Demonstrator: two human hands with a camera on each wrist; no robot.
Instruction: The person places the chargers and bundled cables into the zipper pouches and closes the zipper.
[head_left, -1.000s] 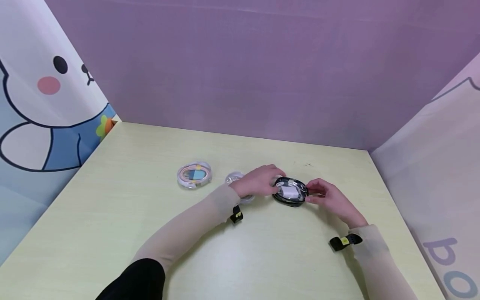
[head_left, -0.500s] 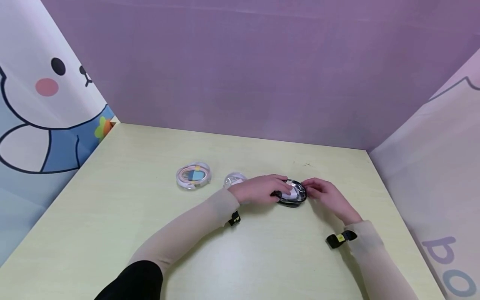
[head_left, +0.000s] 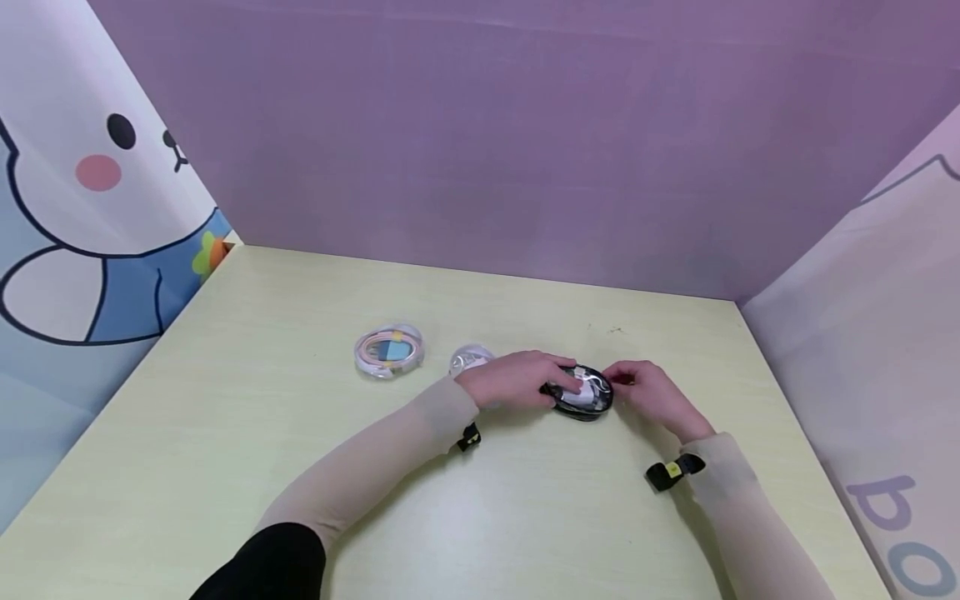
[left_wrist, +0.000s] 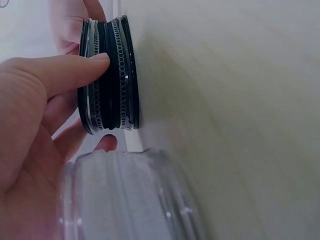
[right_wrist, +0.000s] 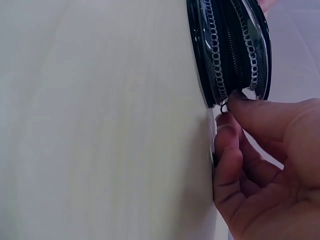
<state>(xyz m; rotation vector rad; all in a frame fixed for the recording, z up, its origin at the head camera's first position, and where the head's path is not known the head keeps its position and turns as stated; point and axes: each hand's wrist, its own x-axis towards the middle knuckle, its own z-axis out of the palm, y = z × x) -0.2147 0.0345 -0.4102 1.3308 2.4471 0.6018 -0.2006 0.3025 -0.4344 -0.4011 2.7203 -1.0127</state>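
Note:
A small oval zip case (head_left: pixel 591 402) with black trim and a clear lid sits on the table; a white block and cable show inside. My left hand (head_left: pixel 513 379) grips its left end, fingers over the lid. In the left wrist view the thumb (left_wrist: pixel 82 70) presses the black zipped side, where the teeth look closed. At the opposite end, my right hand (head_left: pixel 654 398) pinches the zipper pull (right_wrist: pixel 224 107) between thumb and fingertips. The case (right_wrist: pixel 232 50) stays low against the tabletop in the right wrist view.
A clear oval case (head_left: pixel 468 357) lies partly hidden behind my left hand. Farther left is another clear-and-white case (head_left: pixel 388 352) with a pink cable and a blue block. A purple curtain (head_left: pixel 480 150) hangs behind the table (head_left: pixel 420 500).
My left hand has shifted from the case's far-left edge to over its lid. My right hand has drawn its fingers together at the case's right end, its wrist moving slightly left.

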